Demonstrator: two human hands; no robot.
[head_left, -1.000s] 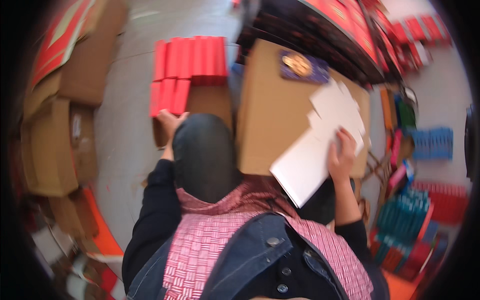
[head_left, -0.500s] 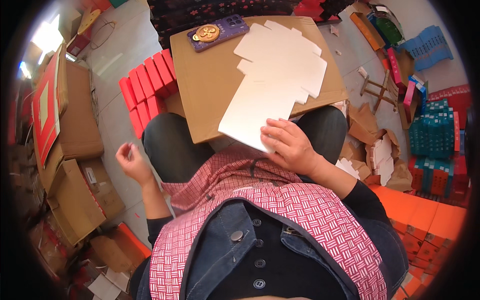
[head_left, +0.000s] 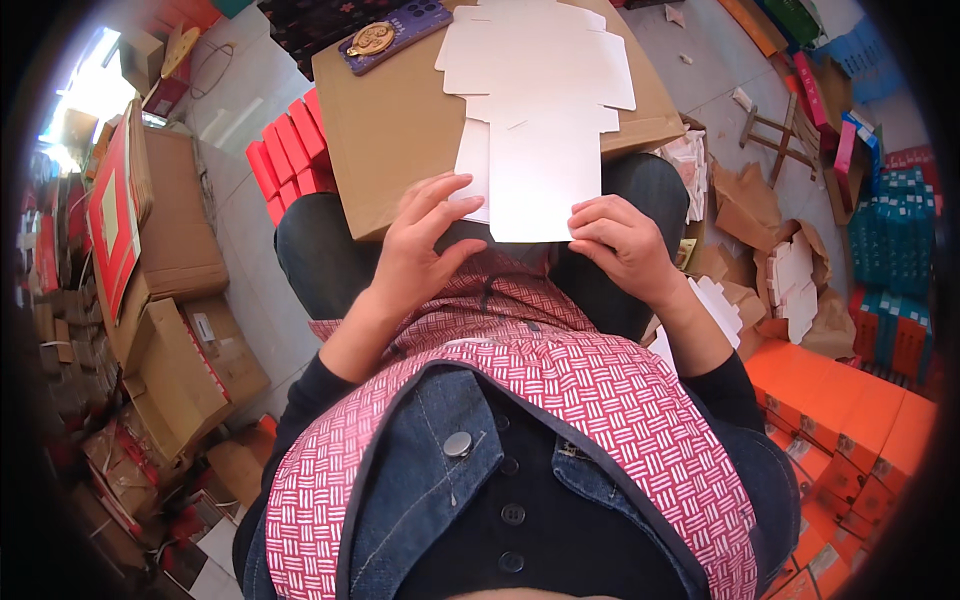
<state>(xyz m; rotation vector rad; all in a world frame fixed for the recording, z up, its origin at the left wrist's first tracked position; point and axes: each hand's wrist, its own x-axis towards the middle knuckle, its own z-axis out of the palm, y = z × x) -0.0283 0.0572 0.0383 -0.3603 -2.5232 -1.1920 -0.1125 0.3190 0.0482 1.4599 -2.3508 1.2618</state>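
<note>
Under both hands (head_left: 520, 240), card blank's (head_left: 545, 180) edge

A person sits with a brown cardboard sheet (head_left: 400, 130) across the lap, and on it a stack of white die-cut box blanks (head_left: 545, 90) at twelve o'clock. The left hand (head_left: 425, 245) rests open on the near left corner of the lowest blank, fingers spread. The right hand (head_left: 620, 245) curls its grip on the blank's near right edge. A purple phone (head_left: 395, 35) lies at eleven o'clock on the cardboard. Red boxes (head_left: 285, 155) stand in a row at ten o'clock, orange boxes (head_left: 850, 410) at four o'clock, brown cartons (head_left: 180, 300) at nine
</note>
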